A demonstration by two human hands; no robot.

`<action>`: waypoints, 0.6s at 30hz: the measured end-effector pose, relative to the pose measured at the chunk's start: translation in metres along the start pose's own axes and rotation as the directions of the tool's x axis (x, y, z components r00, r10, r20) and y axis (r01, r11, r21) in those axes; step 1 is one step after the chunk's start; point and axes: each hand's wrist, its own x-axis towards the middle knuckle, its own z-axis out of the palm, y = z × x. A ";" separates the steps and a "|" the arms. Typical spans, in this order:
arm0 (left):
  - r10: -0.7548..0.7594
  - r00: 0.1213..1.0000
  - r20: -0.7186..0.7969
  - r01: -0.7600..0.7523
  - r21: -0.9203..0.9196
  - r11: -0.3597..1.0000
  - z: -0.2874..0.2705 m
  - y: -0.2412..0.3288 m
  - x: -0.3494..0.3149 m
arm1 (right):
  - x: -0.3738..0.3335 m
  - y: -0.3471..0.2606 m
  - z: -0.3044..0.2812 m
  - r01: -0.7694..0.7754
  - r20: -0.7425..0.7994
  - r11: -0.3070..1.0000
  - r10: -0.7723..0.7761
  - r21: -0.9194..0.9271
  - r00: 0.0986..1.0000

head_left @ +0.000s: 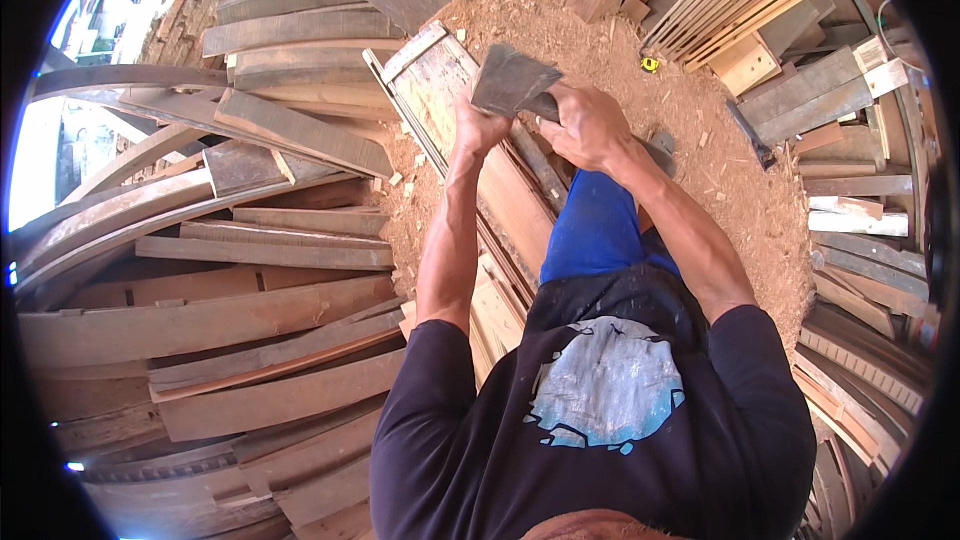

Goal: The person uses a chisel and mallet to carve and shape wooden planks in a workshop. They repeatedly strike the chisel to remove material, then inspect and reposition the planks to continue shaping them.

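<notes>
My left hand [482,128] grips the lower left edge of a flat, dark grey, weathered-looking piece [512,80], tilted up in front of me. My right hand [592,128] is closed at the piece's right side. A short dark part shows by its fingers, but I cannot tell whether it belongs to the same piece or is a separate tool. Both hands are above a long, narrow wooden bench [430,90] with worn planks on it. My blue-clad leg [595,225] is beside the bench.
Stacked boards [300,310] fill the left side, with curved wooden pieces [130,220] among them. Sawdust and chips [600,50] cover the ground. A yellow tape measure [650,65] and a dark long tool [750,135] lie there. Thin strips [755,0] are stacked at the far right.
</notes>
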 end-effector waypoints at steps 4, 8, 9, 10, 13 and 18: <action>-0.128 0.969 -0.212 0.070 -0.263 0.962 -0.006 -0.006 0.012 | -0.024 0.009 0.013 0.326 -0.355 0.922 -0.238 0.211 0.904; -0.095 0.970 -0.222 0.043 -0.226 0.973 -0.009 0.000 0.015 | -0.047 -0.001 -0.003 0.353 -0.427 0.838 -0.163 0.415 0.889; -0.085 0.978 -0.189 0.044 -0.208 0.977 -0.006 0.006 0.015 | -0.050 -0.002 -0.010 0.352 -0.428 0.826 -0.152 0.440 0.891; -0.078 0.985 -0.154 0.048 -0.189 0.981 -0.003 0.011 0.013 | -0.053 -0.002 -0.016 0.352 -0.428 0.813 -0.142 0.465 0.893; -0.028 0.991 -0.132 0.048 0.150 0.988 0.003 0.024 0.004 | -0.063 -0.001 -0.030 0.412 -0.498 0.814 -0.179 0.410 0.848; -0.079 0.987 -0.143 0.097 0.123 0.988 0.015 0.045 -0.004 | -0.072 -0.006 -0.046 0.402 -0.528 0.744 -0.078 0.534 0.846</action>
